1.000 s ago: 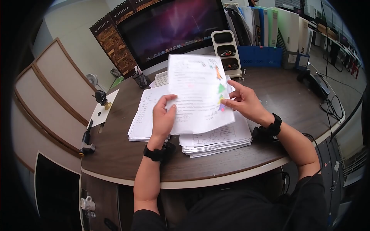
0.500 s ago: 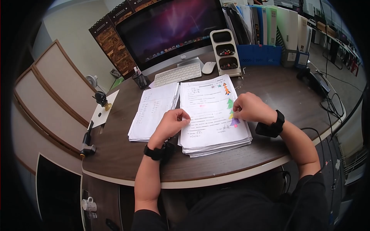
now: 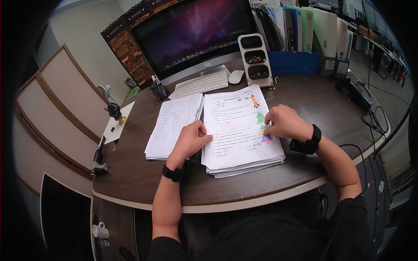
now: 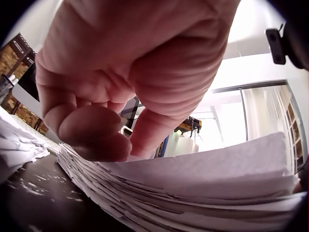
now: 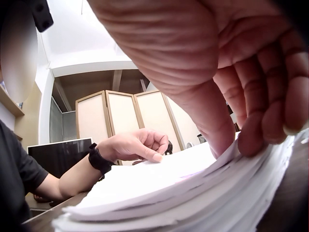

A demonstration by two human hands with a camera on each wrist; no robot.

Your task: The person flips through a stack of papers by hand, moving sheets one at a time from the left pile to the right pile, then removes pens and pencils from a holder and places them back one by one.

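A thick stack of paper lies on the desk, its top sheet printed with lines of text and coloured trees down the right side. At the stack's left edge my left hand pinches the sheet's margin between thumb and curled forefinger; in the left wrist view the sheet's near edge bows upward. On the opposite edge my right hand pinches the paper, thumb on top and fingers at the side. A second, lower stack of paper lies to the left, beside my left hand.
Behind the stacks are a keyboard, a mouse and a monitor. A white organizer with small items stands by the mouse. A pen cup is at the back left, a telephone at the right with cables.
A sheet held raised over both stacks one second ago now lies on top of the right stack. Both hands came down with it to its side edges; since half a second ago they have barely moved.
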